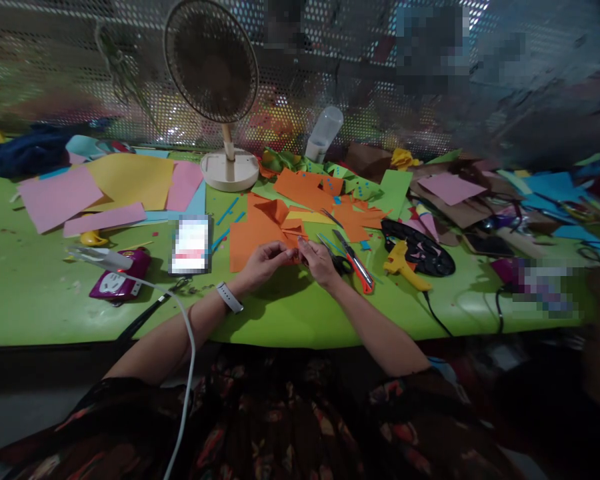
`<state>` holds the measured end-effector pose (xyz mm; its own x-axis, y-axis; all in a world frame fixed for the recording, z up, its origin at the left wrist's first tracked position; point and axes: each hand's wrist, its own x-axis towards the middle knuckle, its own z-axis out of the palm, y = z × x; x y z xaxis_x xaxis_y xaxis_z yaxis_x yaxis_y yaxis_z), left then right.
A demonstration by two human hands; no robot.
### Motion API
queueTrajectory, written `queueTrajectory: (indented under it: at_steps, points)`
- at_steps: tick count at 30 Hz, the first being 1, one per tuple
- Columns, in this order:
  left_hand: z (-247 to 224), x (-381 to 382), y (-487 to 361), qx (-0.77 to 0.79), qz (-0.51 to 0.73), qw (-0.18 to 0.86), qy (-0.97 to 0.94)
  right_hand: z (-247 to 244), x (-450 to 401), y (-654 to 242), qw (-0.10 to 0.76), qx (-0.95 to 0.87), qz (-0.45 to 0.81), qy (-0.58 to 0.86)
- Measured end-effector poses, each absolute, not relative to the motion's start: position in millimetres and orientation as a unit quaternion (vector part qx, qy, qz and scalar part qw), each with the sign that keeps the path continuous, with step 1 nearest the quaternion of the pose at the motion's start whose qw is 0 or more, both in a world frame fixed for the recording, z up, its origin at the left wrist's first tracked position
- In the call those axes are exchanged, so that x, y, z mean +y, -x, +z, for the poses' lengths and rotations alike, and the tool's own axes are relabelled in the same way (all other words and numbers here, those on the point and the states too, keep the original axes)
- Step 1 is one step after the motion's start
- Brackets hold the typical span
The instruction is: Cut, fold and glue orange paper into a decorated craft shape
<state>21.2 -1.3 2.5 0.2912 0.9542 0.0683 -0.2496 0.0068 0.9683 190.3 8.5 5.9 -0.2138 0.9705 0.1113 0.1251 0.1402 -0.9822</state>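
1. At the near middle, the left hand (pixel 266 261) and right hand (pixel 321 263) meet, fingertips pinching a small orange paper piece (pixel 297 255), mostly hidden.
2. Just beyond lies an orange sheet (pixel 241 235).
3. On the right, a black tray (pixel 441 259) holds pinkish scraps (pixel 420 256); a yellow glue gun (pixel 401 265) lies at its left end.
4. Far middle, a clear bottle (pixel 327 125) stands; I cannot tell its contents.

I see orange paper (pixel 240 235) on the table (pixel 275 320), plain, its left part flat, a creased flap raised farther back. The left hand (pixel 266 261) and right hand (pixel 321 261) meet at its near side, fingertips pinched around a small orange bit (pixel 296 256), mostly hidden; I can't make out whether bit and paper are joined.
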Motion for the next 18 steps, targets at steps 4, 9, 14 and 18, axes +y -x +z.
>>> queueTrajectory:
  at_steps: [4, 9, 14, 18]
  points:
    - [3.7, 5.4, -15.0, 0.323, 0.552, 0.657, -0.399, 5.8, 10.6, -198.3, 0.418, -0.606, 0.522, 0.430]
    - [4.4, 13.0, -12.4, 0.378, 0.564, 0.641, -0.359, 5.0, 12.2, -200.9, 0.417, -0.621, 0.517, 0.416]
    - [4.5, 11.4, -21.1, 0.411, 0.590, 0.629, -0.295, -1.5, 14.2, -192.7, 0.465, -0.640, 0.389, 0.472]
    - [2.9, 7.4, -26.0, 0.393, 0.589, 0.649, -0.279, -5.7, 14.5, -187.7, 0.472, -0.661, 0.328, 0.482]
